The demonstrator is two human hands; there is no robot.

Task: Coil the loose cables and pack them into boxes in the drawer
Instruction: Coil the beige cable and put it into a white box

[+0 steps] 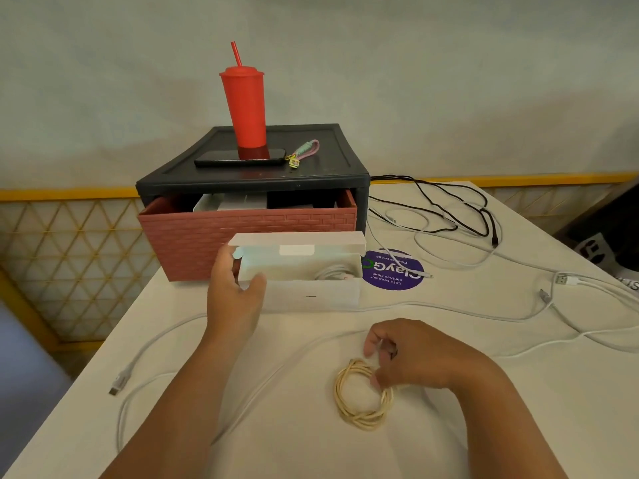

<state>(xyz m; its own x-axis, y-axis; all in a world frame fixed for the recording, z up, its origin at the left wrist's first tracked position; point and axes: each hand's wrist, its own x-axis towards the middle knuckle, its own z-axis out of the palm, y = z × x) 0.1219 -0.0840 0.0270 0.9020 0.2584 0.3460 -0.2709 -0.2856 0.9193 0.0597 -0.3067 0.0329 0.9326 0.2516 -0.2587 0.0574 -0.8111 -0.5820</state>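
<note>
An open white box (311, 292) stands on the table in front of the drawer, its lid flap up, with a coiled white cable (337, 272) inside at its right end. My left hand (235, 288) grips the box's left end. A cream cable (363, 395) lies coiled in a ring on the table, and my right hand (408, 357) pinches its upper right edge. A long loose white cable (152, 344) loops across the table in front. The red brick-patterned drawer (214, 243) is pulled out of a black cabinet (256, 174), with white boxes (231, 202) inside.
A red tumbler (244, 105), a phone (238, 158) and a key strap (306, 152) rest on the cabinet. Tangled black cables (460, 209) and white cables (587, 305) lie at the right. A purple sticker (394, 271) marks the table. The table's left edge falls off diagonally.
</note>
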